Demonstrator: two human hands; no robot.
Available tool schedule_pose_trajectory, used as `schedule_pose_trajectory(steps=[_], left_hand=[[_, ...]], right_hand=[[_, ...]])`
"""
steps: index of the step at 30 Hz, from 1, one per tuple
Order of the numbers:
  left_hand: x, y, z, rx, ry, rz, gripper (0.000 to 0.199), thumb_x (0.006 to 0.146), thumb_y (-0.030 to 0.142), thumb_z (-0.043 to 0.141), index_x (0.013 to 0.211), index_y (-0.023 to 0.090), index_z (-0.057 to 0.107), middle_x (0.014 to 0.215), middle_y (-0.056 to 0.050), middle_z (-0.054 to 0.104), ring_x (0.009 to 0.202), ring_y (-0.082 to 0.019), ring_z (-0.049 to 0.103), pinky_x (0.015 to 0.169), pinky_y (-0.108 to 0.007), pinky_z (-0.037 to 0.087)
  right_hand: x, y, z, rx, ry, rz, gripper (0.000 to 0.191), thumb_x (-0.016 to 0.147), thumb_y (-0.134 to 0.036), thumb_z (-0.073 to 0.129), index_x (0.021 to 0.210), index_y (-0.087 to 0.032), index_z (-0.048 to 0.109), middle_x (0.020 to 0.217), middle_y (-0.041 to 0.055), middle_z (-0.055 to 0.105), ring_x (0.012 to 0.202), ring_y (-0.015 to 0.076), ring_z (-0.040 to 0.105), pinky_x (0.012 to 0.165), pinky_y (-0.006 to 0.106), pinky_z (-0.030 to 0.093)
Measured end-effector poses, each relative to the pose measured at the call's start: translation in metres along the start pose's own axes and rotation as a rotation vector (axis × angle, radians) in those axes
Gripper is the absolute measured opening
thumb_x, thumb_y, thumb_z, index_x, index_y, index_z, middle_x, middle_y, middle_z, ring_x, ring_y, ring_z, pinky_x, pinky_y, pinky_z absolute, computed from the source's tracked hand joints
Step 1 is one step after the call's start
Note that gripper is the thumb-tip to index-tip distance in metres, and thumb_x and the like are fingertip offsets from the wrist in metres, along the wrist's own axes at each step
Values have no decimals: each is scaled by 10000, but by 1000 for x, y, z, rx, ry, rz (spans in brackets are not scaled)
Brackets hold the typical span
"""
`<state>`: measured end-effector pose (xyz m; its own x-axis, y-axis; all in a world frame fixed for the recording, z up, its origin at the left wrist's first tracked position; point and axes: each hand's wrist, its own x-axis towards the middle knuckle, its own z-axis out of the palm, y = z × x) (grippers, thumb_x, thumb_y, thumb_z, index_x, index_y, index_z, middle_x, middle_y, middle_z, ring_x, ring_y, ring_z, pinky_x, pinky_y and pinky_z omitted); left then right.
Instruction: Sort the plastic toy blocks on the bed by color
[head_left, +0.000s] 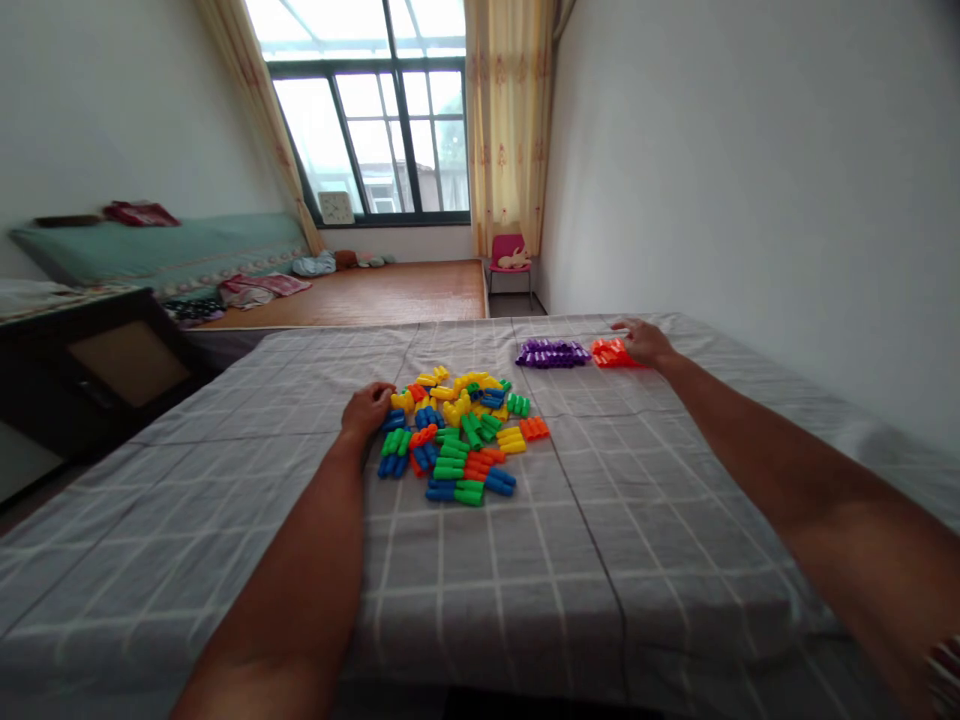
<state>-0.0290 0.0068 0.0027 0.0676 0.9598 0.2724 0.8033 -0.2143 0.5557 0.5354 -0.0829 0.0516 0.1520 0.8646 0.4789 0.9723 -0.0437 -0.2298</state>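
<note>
A loose pile of green, blue, yellow and orange plastic blocks point(454, 440) lies on the grey checked cloth point(480, 590). My left hand point(367, 408) rests at the pile's left edge, its fingers curled beside a yellow block point(403, 401); whether it grips anything is too small to tell. Farther back stand purple blocks point(553, 353), grouped in a row. Just right of them is a group of orange blocks point(611, 352). My right hand point(646, 341) is over the right end of this orange group, with fingers apart and the index finger stretched out to the left; the hand hides part of the group.
A white wall point(750, 180) runs along the right side. Beyond the cloth are a low wooden platform point(397, 290), a pink chair point(508, 250) and a window. A dark cabinet point(112, 360) stands at the left.
</note>
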Motion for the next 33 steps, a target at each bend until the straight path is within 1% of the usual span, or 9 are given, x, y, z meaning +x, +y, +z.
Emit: schedule_pose_trajectory(steps=[3, 10, 14, 17, 20, 22, 24, 27, 33], left_hand=[[-5, 6, 0, 6, -4, -19, 346, 831, 332, 464, 1028, 202, 717, 989, -42, 734, 894, -189, 652, 726, -242, 462], [-9, 7, 5, -36, 4, -8, 299, 854, 294, 485, 1016, 203, 719, 975, -55, 734, 890, -188, 644, 710, -248, 451], [-11, 7, 6, -64, -7, -4, 292, 864, 280, 491, 1028, 199, 719, 1008, -74, 730, 918, -200, 645, 736, -263, 454], [-12, 8, 5, -74, -16, -4, 293, 865, 276, 497, 1044, 201, 717, 1028, -85, 725, 926, -205, 645, 759, -272, 456], [-13, 9, 4, -86, -26, -6, 293, 867, 277, 501, 1055, 202, 714, 1027, -92, 724, 916, -205, 646, 768, -279, 456], [-14, 9, 4, -99, -28, -7, 291, 869, 279, 504, 1053, 196, 713, 1031, -103, 722, 917, -206, 645, 768, -282, 454], [-14, 10, 4, -105, -26, -9, 283, 868, 280, 510, 1044, 196, 714, 1037, -103, 721, 923, -206, 645, 769, -280, 451], [-14, 11, 5, -105, -26, -19, 271, 865, 275, 509, 1027, 209, 716, 1031, -86, 725, 935, -203, 643, 772, -273, 450], [-10, 8, 5, -82, -20, -2, 294, 853, 285, 496, 1029, 210, 719, 1029, -76, 729, 921, -206, 649, 748, -271, 458]], right_hand=[[-1, -61, 3, 51, 12, -115, 404, 757, -115, 506, 1120, -163, 678, 1098, 94, 686, 917, 221, 636, 895, 353, 478], [-19, -242, 36, 226, -153, -649, 340, 819, -160, 534, 1134, -180, 663, 1086, 81, 683, 964, 230, 612, 945, 396, 438], [-19, -319, 61, 239, -243, -722, 401, 828, -206, 595, 1228, -221, 623, 1134, 83, 673, 1058, 243, 583, 942, 395, 443], [-14, -355, 78, 235, -256, -736, 475, 791, -273, 679, 1260, -252, 608, 1138, 82, 677, 1053, 242, 590, 938, 381, 447], [-7, -372, 91, 193, -356, -715, 491, 734, -290, 737, 1215, -270, 641, 1067, 57, 702, 967, 234, 628, 871, 341, 477], [-3, -373, 94, 166, -445, -655, 468, 708, -260, 746, 1170, -266, 667, 1022, 41, 710, 895, 225, 648, 797, 309, 495], [0, -366, 91, 198, -466, -592, 436, 697, -197, 731, 1128, -248, 685, 1001, 35, 711, 859, 209, 653, 751, 281, 497], [1, -346, 81, 380, -449, -500, 409, 702, -138, 698, 1103, -215, 684, 962, 30, 712, 821, 173, 649, 711, 247, 495], [-21, -287, 54, 740, -591, -341, 420, 746, -285, 700, 1146, -165, 649, 794, 18, 705, 708, 138, 640, 625, 227, 503]])
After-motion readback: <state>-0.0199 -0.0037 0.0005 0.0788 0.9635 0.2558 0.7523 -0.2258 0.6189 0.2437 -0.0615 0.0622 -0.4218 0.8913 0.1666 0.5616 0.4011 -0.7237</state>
